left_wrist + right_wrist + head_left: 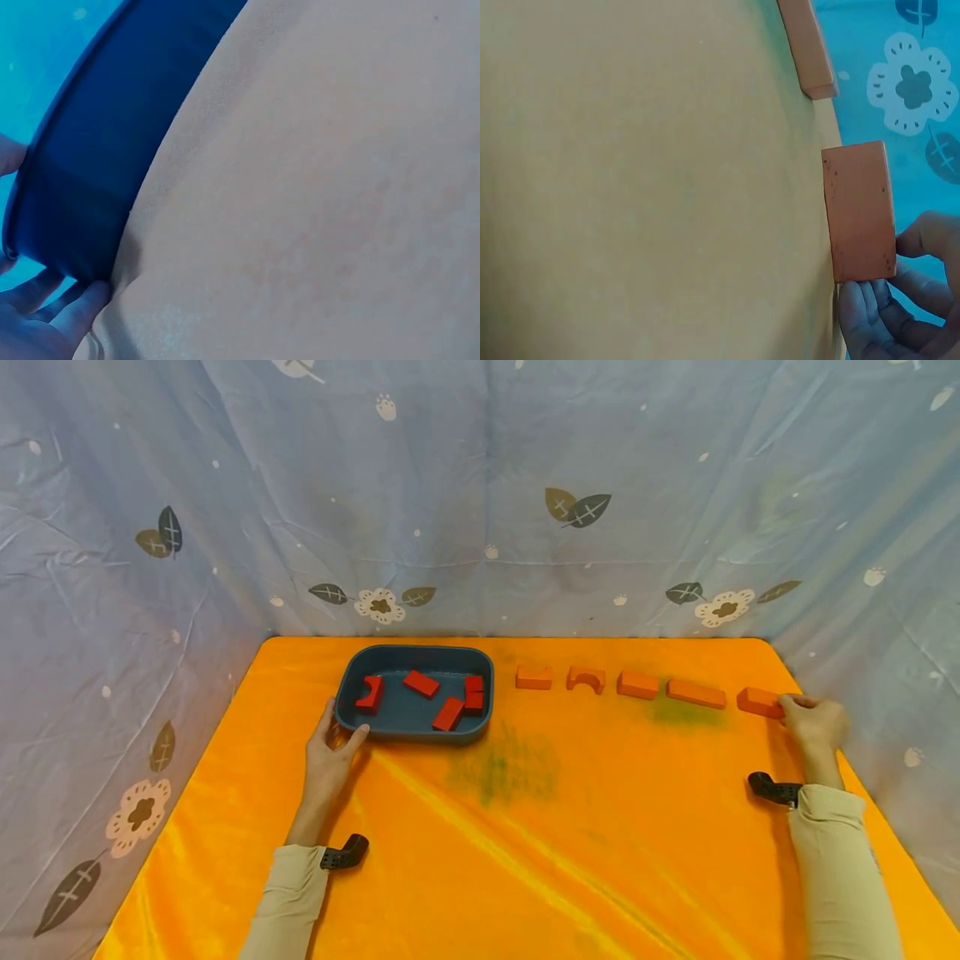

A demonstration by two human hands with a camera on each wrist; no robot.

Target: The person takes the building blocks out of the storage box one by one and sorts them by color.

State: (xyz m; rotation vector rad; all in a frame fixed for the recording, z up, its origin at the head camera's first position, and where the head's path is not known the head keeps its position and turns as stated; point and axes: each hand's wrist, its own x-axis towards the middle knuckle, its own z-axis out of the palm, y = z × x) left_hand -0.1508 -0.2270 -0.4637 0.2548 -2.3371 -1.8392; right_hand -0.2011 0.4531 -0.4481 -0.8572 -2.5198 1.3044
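At the right end of a row of blocks, my right hand (816, 724) pinches an orange rectangular block (759, 702) by its right end. The right wrist view shows fingers around one end of that same block (861, 214). My left hand (330, 762) holds a dark blue tray (408, 737) by its near left corner, thumb at the front rim and fingers along the left side. Inside the tray lie several red blocks: a notched one (370, 694), a rectangular one (422, 684), another rectangular one (448, 714) and some stacked or adjoining pieces (473, 694) at the right.
Between the tray and my right hand stand a notched orange block (534, 678), an orange arch block (586, 680), an orange rectangular block (637, 686) and a longer one (696, 693). Beneath everything is a yellow-orange cloth (570, 860). A patterned grey curtain (480, 510) rises behind.
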